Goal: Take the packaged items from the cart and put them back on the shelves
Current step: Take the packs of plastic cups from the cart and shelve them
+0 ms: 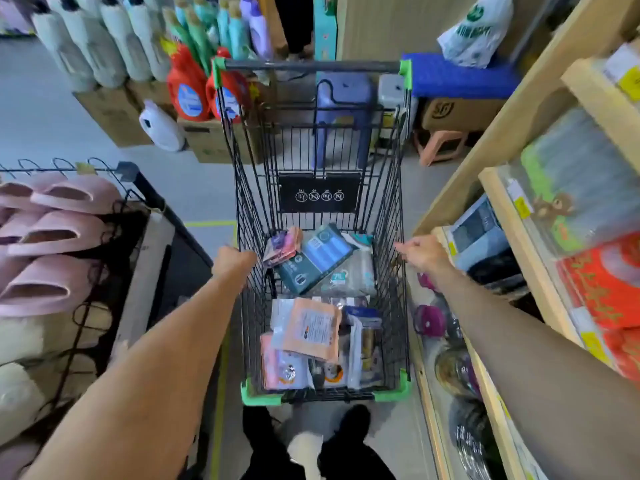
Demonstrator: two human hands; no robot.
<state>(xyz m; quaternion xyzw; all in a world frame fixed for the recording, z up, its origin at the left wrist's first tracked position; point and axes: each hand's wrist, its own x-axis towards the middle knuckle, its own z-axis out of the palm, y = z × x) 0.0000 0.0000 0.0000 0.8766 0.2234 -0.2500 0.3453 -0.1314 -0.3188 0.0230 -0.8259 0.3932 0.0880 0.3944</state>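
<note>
A black wire cart [242,188] with green corners stands in the aisle in front of me. Several packaged items lie in it: a dark blue pack [313,259], a clear grey pack [353,278], an orange-backed flat pack [310,329] and a small pink pack [282,245]. My left hand [231,263] is closed over the cart's left rim. My right hand [420,254] rests at the right rim, fingers curled against the wire. Wooden shelves [516,230] with packaged goods rise on the right.
A wire rack of pink slippers [52,233] stands on the left. Detergent bottles [188,88] on cardboard boxes line the far left. Beyond the cart are a purple stool [341,109], a blue mat [453,79], a pink stool [438,143]. My legs [311,445] are behind the cart.
</note>
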